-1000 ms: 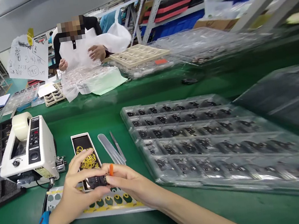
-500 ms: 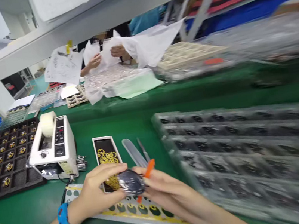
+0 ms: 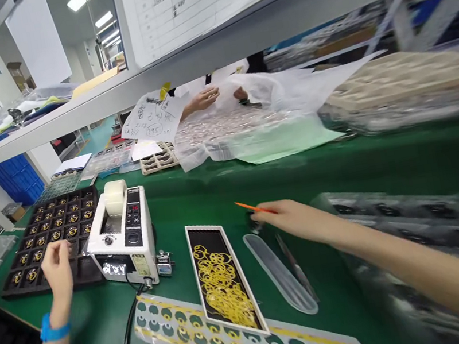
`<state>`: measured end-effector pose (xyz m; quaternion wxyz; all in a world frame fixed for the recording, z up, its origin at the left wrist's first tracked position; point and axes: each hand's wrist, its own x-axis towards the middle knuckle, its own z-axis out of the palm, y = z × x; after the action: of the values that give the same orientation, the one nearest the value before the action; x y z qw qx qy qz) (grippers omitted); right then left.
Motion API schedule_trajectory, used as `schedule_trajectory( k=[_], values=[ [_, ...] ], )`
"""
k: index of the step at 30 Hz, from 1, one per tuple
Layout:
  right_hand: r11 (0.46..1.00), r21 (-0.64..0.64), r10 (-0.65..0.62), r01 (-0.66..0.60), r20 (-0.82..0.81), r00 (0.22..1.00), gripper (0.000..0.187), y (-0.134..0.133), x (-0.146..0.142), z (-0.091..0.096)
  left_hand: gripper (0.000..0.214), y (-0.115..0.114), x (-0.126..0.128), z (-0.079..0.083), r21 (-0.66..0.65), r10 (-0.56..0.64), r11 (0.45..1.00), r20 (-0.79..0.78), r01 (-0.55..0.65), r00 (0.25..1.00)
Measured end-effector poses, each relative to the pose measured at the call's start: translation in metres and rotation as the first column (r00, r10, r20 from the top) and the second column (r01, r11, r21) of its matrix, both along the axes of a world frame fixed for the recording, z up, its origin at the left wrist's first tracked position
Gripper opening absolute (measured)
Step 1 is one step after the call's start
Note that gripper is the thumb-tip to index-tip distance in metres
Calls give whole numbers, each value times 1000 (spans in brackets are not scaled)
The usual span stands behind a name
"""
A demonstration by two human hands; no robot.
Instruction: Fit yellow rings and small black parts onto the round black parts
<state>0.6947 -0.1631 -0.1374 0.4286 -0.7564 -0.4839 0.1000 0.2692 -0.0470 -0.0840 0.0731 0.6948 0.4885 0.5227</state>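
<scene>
Right hand (image 3: 292, 221) pinches a slim orange stick (image 3: 255, 208); left hand (image 3: 56, 268), curled with its contents unclear, hovers over the gridded black foam tray (image 3: 82, 271).

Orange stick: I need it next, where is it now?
Head view, centre: the orange stick pokes from the right hand, just beyond the tray of yellow rings.

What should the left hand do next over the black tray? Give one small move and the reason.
Probably lower the left hand onto the black tray at its near right end. It is curled above that edge, where the pockets look dark beside rows holding gold parts. Whether it holds anything is hidden. The right hand, gripping an orange stick, is off by the clear tray.
</scene>
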Motion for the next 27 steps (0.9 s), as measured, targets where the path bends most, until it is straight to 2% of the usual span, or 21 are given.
schedule_trajectory(
  k=[2, 5, 7, 10, 16, 20, 23, 27],
  values=[
    [997, -78, -9, 6, -45, 999, 27, 20, 7, 6, 28, 42, -11, 1, -105, 40, 993, -100, -50, 994],
    [995, -88, -58, 52, -65, 996, 25, 29, 10, 16, 22, 91, -16, -1, -225, 64, 965, -302, -136, 951],
    [994, -78, -78, 74, -47, 996, 26, 22, 7, 19, 21, 111, -14, -5, -271, 49, 945, -435, -183, 899],
    [994, -80, -74, 75, 10, 997, 26, -6, -6, 15, 24, 129, -9, -12, -312, 13, 918, -597, -246, 802],
    [988, -97, -96, 117, 200, 975, 25, -70, -40, -6, 50, 147, -7, -9, -340, -40, 873, -764, -350, 643],
    [989, -81, -93, 122, 296, 951, 24, -84, -54, -15, 42, 147, -7, -6, -349, -66, 851, -813, -393, 579],
    [993, -65, -70, 99, 350, 934, 23, -84, -59, -17, 40, 140, -7, -8, -338, -55, 852, -817, -399, 574],
    [995, -48, -58, 86, 419, 906, 21, -83, -64, -15, 42, 129, -12, -7, -338, -44, 875, -769, -346, 638]
  ],
)
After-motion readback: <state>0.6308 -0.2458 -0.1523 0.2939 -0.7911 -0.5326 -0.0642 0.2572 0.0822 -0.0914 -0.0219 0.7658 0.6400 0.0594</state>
